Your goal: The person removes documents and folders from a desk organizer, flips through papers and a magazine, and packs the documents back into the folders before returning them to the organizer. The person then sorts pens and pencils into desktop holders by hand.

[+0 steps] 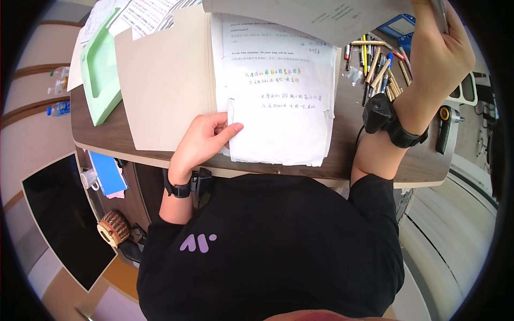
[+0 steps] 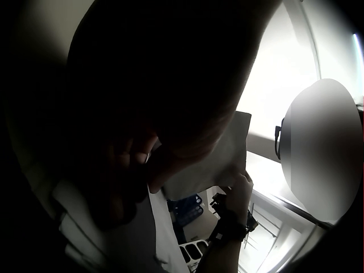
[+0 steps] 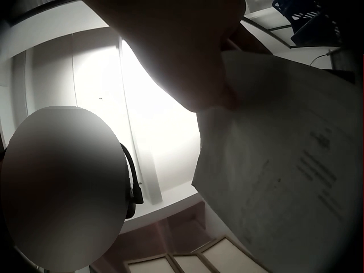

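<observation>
A stack of white printed sheets (image 1: 281, 134) with handwritten lines, some highlighted yellow, lies on the desk by its front edge. My left hand (image 1: 206, 139) pinches the stack's lower left edge, thumb on top and fingers curled beneath. Raised above the far end is a sheet (image 1: 300, 13), its small print showing. My right hand (image 1: 447, 53) grips this lifted sheet near its right end. In the right wrist view the thumb lies against the paper (image 3: 267, 148). An opened beige folder cover (image 1: 166, 85) spreads left of the stack. The left wrist view is very dark around the hand.
Several pens and pencils (image 1: 383, 72) lie scattered at the right, below a blue item (image 1: 399, 27). A black-handled tool (image 1: 444, 128) sits near the desk's right edge. On the left are a light green tray (image 1: 101, 80) and more printed papers (image 1: 142, 18).
</observation>
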The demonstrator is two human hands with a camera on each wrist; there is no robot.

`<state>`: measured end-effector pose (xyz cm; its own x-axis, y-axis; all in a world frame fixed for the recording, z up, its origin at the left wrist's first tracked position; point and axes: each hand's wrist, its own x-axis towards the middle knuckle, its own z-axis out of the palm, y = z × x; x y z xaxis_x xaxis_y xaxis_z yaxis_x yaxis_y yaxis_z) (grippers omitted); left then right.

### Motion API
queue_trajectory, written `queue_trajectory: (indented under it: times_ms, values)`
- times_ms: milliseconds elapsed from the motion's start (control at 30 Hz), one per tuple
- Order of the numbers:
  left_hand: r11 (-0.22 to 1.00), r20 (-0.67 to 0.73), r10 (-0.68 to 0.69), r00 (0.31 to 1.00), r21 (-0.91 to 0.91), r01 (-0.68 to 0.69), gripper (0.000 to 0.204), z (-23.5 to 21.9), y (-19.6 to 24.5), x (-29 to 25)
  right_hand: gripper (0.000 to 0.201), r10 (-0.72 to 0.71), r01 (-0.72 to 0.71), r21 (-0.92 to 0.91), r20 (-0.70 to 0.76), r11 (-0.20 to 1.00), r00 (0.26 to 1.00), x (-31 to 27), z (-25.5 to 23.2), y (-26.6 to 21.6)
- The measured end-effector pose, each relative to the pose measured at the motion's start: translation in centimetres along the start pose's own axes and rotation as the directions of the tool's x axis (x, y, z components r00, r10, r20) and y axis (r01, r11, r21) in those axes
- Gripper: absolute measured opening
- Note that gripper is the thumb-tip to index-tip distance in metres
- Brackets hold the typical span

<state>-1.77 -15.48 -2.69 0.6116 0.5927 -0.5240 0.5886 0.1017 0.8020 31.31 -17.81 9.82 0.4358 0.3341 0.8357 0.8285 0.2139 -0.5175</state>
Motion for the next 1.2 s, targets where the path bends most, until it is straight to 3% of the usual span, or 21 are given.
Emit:
queue_trajectory:
  times_ms: [67, 133, 167, 267, 300, 333, 367, 400, 433, 567, 667, 733, 767, 833, 933, 1033, 1200]
  values:
    - [1.000, 0.005, -0.011, 1.000, 0.012, 0.011, 0.031, -0.1, 0.1, 0.1, 0.020, 0.039, -0.039, -0.015, -0.010, 0.999, 0.999, 0.1, -0.1, 0.3]
    - [1.000, 0.023, -0.017, 1.000, 0.009, 0.017, 0.030, -0.2, 0.2, 0.1, 0.020, -0.096, 0.097, -0.053, 0.027, 0.994, 0.995, 0.5, -0.4, 1.5]
    - [1.000, 0.022, -0.022, 1.000, 0.009, 0.021, 0.030, -0.2, 0.3, 0.0, 0.020, -0.092, 0.093, -0.051, 0.028, 0.994, 0.995, 0.2, -0.3, 1.3]
    - [0.999, 0.029, -0.032, 0.999, -0.042, 0.033, 0.029, -0.2, 0.5, 0.1, 0.021, -0.204, 0.207, 0.066, -0.046, 0.976, 0.978, 1.1, -0.1, 2.0]
    - [0.997, 0.032, -0.035, 0.999, -0.063, 0.037, 0.029, -0.2, 0.6, 0.1, 0.021, 0.113, -0.152, 0.210, 0.187, 0.966, 0.976, 3.8, -0.7, 3.9]
    - [0.996, 0.035, -0.038, 0.999, -0.085, 0.041, 0.029, -0.3, 0.7, 0.0, 0.021, 0.371, -0.510, 0.255, 0.441, 0.822, 0.817, 5.2, -1.2, 5.0]
    - [0.996, 0.036, -0.036, 0.999, -0.085, 0.039, 0.029, -0.4, 0.6, 0.1, 0.021, 0.370, -0.509, 0.254, 0.440, 0.823, 0.818, 4.0, -1.0, 4.0]
    - [0.997, 0.047, -0.045, 0.998, -0.061, 0.047, 0.029, -0.5, 0.4, 0.2, 0.021, 0.146, -0.188, 0.181, 0.221, 0.965, 0.964, 1.5, -0.5, 2.2]
    - [0.998, 0.056, -0.053, 0.997, -0.038, 0.055, 0.029, -0.6, 0.4, 0.3, 0.020, -0.139, 0.138, 0.032, 0.027, 0.990, 0.990, 0.2, -0.3, 1.2]
    - [0.995, 0.045, -0.045, 0.998, -0.082, 0.048, 0.029, -0.4, 0.7, 0.2, 0.020, -0.169, 0.168, 0.059, 0.002, 0.984, 0.986, 0.4, -0.1, 1.6]
    - [0.995, 0.047, -0.053, 0.998, -0.083, 0.056, 0.028, -0.5, 0.7, 0.3, 0.020, -0.161, 0.160, 0.024, 0.066, 0.987, 0.985, 0.7, -0.9, 1.3]
    - [0.997, 0.055, -0.053, 0.997, -0.059, 0.056, 0.028, -0.6, 1.1, 0.2, 0.020, -0.104, 0.067, 0.177, 0.206, 0.982, 0.973, 0.9, -1.7, 0.5]
    - [0.996, 0.050, -0.054, 0.997, -0.063, 0.058, 0.028, -0.5, 0.9, 0.3, 0.020, -0.106, 0.068, 0.182, 0.209, 0.981, 0.972, 0.8, -1.2, 0.6]
    - [0.997, 0.041, -0.037, 0.998, -0.063, 0.039, 0.028, -0.5, 0.3, 0.4, 0.020, -0.155, 0.154, 0.035, 0.021, 0.987, 0.988, 0.2, 0.2, 1.0]
    - [0.998, 0.038, -0.032, 0.999, -0.058, 0.034, 0.028, -0.6, 0.6, 0.4, 0.019, -0.076, 0.074, 0.080, 0.021, 0.994, 0.997, 0.2, 0.2, 1.0]
    - [0.998, 0.041, -0.035, 0.999, -0.059, 0.037, 0.030, -0.6, 0.2, 0.5, 0.019, -0.134, 0.134, 0.034, 0.025, 0.990, 0.991, 0.2, 0.2, 1.0]
    - [0.998, 0.048, -0.028, 0.998, -0.055, 0.031, 0.030, -0.6, 0.3, 0.5, 0.019, -0.096, 0.091, 0.090, 0.061, 0.992, 0.993, 0.3, 0.0, 1.3]
